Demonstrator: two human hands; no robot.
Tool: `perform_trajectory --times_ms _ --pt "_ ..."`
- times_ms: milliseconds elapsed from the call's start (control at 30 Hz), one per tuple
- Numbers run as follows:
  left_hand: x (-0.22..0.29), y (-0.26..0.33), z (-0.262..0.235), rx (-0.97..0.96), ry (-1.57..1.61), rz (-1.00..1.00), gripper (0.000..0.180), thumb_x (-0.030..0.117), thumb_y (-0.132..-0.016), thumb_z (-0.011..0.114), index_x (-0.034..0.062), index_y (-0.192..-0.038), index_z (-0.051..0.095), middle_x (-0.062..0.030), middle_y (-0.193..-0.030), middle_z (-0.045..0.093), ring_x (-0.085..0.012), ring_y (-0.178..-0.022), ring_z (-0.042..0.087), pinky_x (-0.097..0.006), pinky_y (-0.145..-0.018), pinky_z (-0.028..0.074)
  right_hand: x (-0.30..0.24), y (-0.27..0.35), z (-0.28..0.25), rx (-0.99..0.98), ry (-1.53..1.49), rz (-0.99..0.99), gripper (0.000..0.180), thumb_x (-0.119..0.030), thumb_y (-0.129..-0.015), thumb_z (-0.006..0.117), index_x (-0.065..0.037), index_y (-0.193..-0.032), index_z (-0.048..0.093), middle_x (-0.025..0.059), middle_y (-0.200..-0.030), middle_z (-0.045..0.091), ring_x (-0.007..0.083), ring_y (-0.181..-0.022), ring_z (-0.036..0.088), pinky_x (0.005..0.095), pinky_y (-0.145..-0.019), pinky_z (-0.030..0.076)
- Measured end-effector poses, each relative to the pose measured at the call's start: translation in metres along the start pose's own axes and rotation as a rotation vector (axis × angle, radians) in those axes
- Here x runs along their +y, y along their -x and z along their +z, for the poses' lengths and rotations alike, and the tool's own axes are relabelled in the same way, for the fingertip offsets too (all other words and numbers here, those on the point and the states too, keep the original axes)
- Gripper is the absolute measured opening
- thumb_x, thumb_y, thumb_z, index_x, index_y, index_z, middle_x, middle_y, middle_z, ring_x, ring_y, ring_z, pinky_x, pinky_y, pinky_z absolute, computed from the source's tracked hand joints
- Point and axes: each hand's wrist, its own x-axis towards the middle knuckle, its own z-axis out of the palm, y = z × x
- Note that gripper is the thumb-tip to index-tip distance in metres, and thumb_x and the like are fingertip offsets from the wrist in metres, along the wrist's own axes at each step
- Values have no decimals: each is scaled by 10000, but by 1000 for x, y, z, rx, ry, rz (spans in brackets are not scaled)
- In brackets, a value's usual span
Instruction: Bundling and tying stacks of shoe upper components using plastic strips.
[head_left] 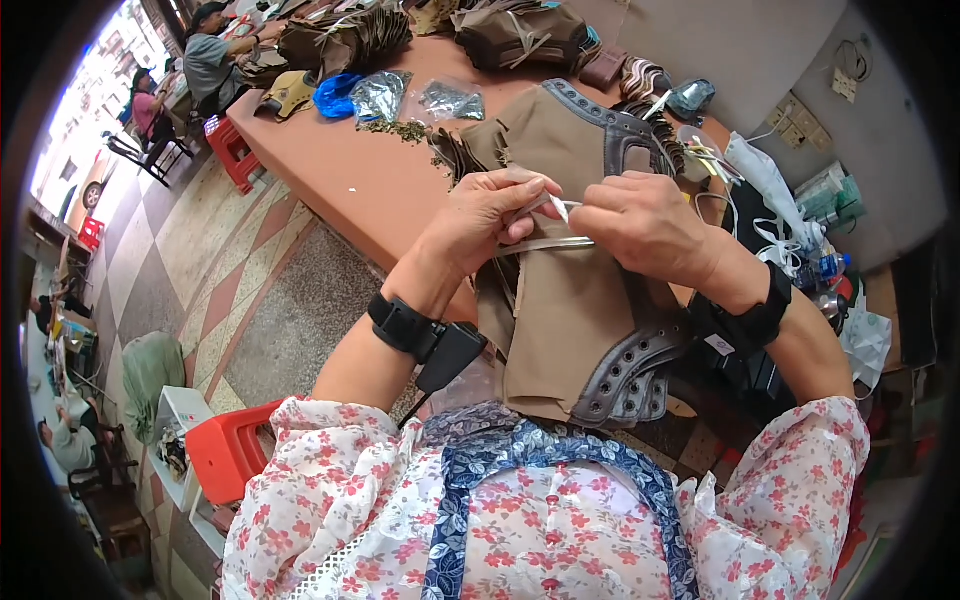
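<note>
A stack of brown fabric shoe uppers [568,330] with dark grey eyelet edges lies in front of me, partly over the table's near edge. A white strip [548,244] runs across the middle of the stack. Above it, my left hand [490,212] pinches one end of the strip between thumb and fingers. My right hand [645,225] is closed in a fist around another part, close beside the left. Between the hands the strip is twisted and short. The right fingertips are mostly hidden.
The orange-brown table [320,165] carries more tied bundles of brown uppers [345,45] at its far side. Small metal parts [400,130] lie by clear bags [450,100] and a blue bag [337,95]. A red stool [230,450] stands at my left. Bottles and bags crowd the right.
</note>
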Motion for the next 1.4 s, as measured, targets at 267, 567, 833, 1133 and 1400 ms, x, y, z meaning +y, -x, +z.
perform_trajectory --times_ms 267,567,833,1133,1400 --pt "-3 -6 3 28 -172 61 96 73 -813 665 -14 -841 635 -39 -785 599 -64 -560 462 -178 -476 353 17 6 14 -84 94 -116 67 -118 -693 554 -102 -708 491 22 -751 499 176 -734 531 294 -650 461" --pt "-7 -15 -2 55 -991 764 88 -23 -756 648 2 -733 567 -72 -826 611 -159 -640 573 -253 -552 461 30 -2 14 3 -709 607 165 -73 -831 564 -2 -975 603 129 -852 635 206 -741 617 279 -680 476" --pt "3 -19 -12 -44 -1534 1332 117 -55 -678 640 8 -751 574 -92 -846 597 -225 -686 606 -298 -585 500 42 -19 27 -98 -907 514 257 -115 -878 535 -6 -1104 591 112 -957 661 164 -887 606 269 -801 457" --pt "-2 -13 -14 74 -1358 1184 152 -81 -661 634 18 -774 610 -80 -855 602 -222 -695 605 -274 -579 487 46 -23 22 -280 -841 586 215 -181 -880 562 14 -962 605 68 -744 601 132 -663 501 298 -616 423" --pt "-10 7 -28 30 -1320 919 164 -79 -628 642 23 -755 644 -61 -854 606 -208 -869 560 -281 -745 455 48 -3 24 -85 -455 357 125 -115 -826 560 7 -820 533 177 -750 566 357 -742 553 374 -634 440"
